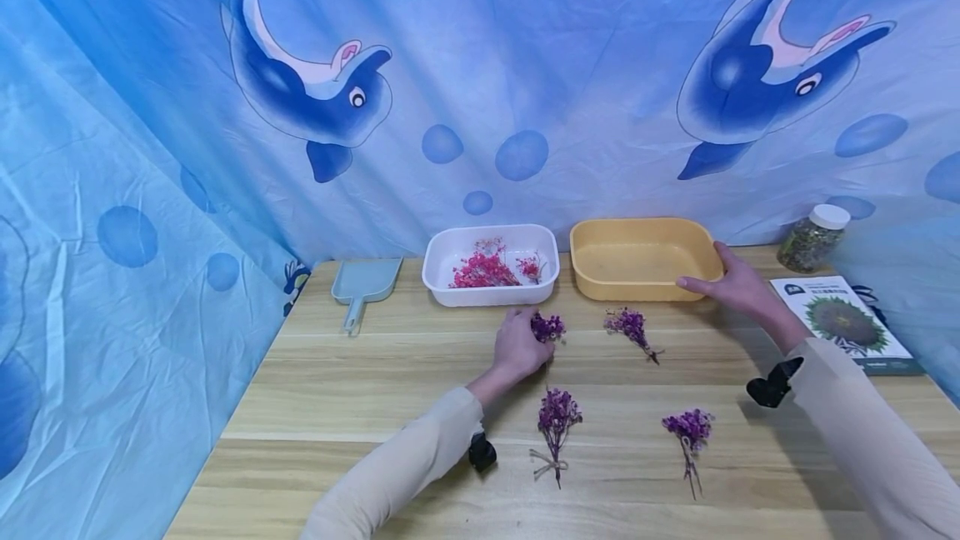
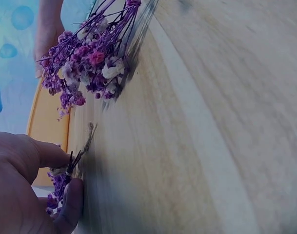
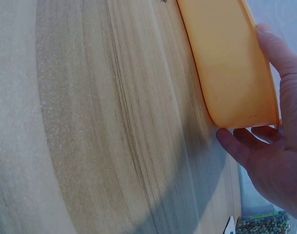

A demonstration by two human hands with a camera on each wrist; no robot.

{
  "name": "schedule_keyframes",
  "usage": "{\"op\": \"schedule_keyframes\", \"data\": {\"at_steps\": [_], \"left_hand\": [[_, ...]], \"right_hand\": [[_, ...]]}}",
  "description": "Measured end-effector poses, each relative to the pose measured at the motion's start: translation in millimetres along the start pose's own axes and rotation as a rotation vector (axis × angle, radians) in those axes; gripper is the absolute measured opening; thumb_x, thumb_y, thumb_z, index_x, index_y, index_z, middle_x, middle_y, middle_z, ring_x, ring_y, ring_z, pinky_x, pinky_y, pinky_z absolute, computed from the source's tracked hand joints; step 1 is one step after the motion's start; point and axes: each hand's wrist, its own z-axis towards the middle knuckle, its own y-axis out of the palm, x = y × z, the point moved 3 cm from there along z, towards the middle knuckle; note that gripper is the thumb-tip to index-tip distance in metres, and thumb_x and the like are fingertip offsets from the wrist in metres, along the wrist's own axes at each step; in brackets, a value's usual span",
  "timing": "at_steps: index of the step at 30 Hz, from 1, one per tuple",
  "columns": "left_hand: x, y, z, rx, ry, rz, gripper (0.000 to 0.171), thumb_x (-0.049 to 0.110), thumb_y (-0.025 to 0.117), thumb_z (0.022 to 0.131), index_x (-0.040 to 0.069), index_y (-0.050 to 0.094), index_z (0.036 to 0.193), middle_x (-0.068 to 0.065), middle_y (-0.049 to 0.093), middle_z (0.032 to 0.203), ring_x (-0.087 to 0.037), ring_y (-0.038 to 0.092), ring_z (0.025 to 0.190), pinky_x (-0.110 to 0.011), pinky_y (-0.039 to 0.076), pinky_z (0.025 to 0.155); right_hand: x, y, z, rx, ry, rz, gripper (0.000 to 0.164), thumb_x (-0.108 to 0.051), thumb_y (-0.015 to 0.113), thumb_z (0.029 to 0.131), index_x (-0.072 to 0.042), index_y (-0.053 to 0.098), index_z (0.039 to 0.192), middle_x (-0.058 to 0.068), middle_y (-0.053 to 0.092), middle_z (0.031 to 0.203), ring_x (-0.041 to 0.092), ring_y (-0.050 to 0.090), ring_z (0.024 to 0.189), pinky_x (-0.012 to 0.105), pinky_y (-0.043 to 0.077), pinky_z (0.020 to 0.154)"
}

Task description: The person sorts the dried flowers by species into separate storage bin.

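The two hands are well apart; the left hand (image 1: 522, 346) pinches a small purple dried-flower bunch (image 1: 548, 327) between thumb and forefinger at its tied stems, just in front of the white basin (image 1: 491, 297), with its stems close above the wooden table (image 1: 360, 394), though whether it touches the wood I cannot tell; the right hand (image 1: 731, 282) grips the orange-yellow basin (image 1: 637, 292) at its right end, thumb along the near rim and fingers against the end wall; three more purple bunches lie on the table, one near the front of the orange-yellow basin, one with a twine bow (image 1: 558, 415) nearer the person, one farther right (image 1: 688, 426); inside the white basin lie pinkish-red dried flowers (image 1: 480, 270); a pale grey-blue dustpan (image 1: 367, 280) lies left of it, handle towards the person; on the right stand a white-lidded clear jar (image 1: 810, 247) and, nearer, a flat packet printed with a large flower head (image 1: 843, 319); behind hangs a blue dolphin-printed curtain (image 1: 465, 32).
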Motion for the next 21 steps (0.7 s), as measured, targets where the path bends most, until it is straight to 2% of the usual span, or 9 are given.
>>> {"op": "schedule_keyframes", "data": {"at_steps": [14, 21], "left_hand": [[-5.6, -1.6, 2.8, -0.012, 0.073, -0.101, 0.067, 0.004, 0.083, 0.071, -0.001, 0.060, 0.134, -0.022, 0.057, 0.127, -0.038, 0.056, 0.115, -0.048, 0.046, 0.102], [-4.6, -4.6, 5.9, -0.004, 0.160, -0.102, 0.063, 0.006, 0.083, 0.072, -0.004, 0.061, 0.131, -0.021, 0.060, 0.124, -0.037, 0.056, 0.114, -0.046, 0.045, 0.102]], "right_hand": [[0.1, -1.1, -0.6, -0.008, 0.009, 0.003, 0.122, -0.063, 0.066, 0.088, 0.005, -0.011, 0.155, 0.046, 0.009, 0.151, 0.065, 0.019, 0.134, 0.072, 0.021, 0.106], [-1.0, -0.8, -0.3, -0.005, 0.007, 0.012, 0.122, -0.062, 0.067, 0.088, 0.005, -0.011, 0.155, 0.046, 0.009, 0.151, 0.064, 0.019, 0.134, 0.072, 0.021, 0.107]]}}
